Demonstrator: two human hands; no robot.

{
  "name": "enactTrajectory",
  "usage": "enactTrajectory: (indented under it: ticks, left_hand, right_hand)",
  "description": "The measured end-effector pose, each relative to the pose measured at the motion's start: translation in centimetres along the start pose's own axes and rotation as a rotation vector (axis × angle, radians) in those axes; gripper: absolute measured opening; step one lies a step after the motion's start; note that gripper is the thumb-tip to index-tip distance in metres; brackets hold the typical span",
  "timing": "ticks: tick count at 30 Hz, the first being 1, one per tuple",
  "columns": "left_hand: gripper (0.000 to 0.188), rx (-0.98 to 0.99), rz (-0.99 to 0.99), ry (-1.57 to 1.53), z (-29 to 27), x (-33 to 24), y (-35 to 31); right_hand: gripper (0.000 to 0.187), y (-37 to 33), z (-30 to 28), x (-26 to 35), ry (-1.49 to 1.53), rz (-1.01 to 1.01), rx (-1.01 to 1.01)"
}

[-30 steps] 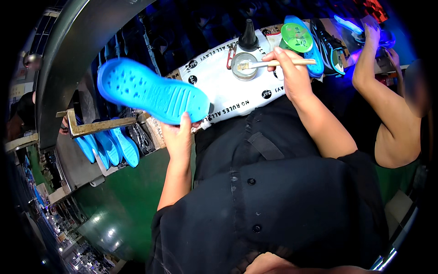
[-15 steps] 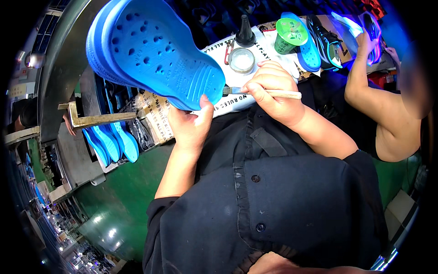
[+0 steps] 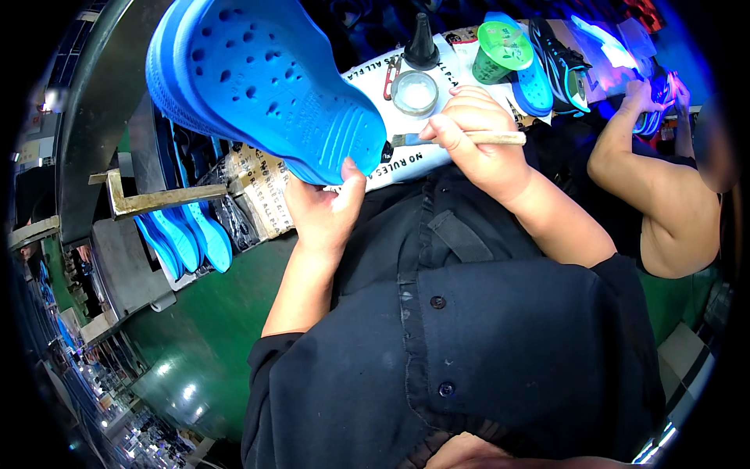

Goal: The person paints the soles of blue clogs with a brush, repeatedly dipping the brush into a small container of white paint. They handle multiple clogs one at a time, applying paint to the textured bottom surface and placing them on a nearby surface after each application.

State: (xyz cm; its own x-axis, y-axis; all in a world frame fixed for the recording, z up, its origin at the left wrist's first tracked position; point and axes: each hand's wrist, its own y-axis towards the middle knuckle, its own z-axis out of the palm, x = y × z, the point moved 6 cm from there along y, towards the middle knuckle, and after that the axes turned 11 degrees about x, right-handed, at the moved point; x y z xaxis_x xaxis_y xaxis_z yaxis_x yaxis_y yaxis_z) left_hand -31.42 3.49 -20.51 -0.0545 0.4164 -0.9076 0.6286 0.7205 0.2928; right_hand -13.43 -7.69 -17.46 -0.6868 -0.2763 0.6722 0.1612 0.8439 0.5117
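A large blue shoe sole with holes in its inner face is tilted up at the upper left. My left hand grips its narrow end, thumb on the inner side and the other fingers hidden beneath. In my right hand is a brush, held by its pale handle between thumb and fingers. Its dark bristles are at the rim of the sole's narrow end; whether they touch I cannot tell. Just beyond that hand stands a round open jar with whitish contents.
Behind the jar are a black cone-topped bottle and a green-lidded cup. Another blue sole and a black shoe lie to the right, near a co-worker's arm. More blue soles rest at left by a metal frame.
My right hand and the brush have shifted slightly right and up, while the sole stays nearly in place. The co-worker's hands have moved down and are now together around a shoe.
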Motion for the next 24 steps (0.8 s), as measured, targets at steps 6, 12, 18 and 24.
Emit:
enactTrajectory:
  ticks: [6, 12, 18, 24]
  left_hand:
    - [0.02, -0.028, 0.035, 0.048, 0.0, -0.1, 0.2]
    - [0.019, -0.058, 0.182, 0.136, -0.2, -0.4, 0.3]
    - [0.023, -0.064, 0.224, 0.107, 0.1, -0.7, 0.1]
    - [0.036, -0.027, 0.253, 0.03, 0.2, -0.7, -0.4]
  right_hand:
    - [0.017, 0.6, 0.5, 0.8, 0.02, -0.085, 0.051]
    - [0.017, 0.1, 0.3, 0.4, -0.017, -0.049, 0.039]
    - [0.018, 0.5, 0.6, 1.4, -0.048, -0.056, 0.097]
    - [0.017, 0.0, 0.0, 1.3, -0.012, -0.063, 0.013]
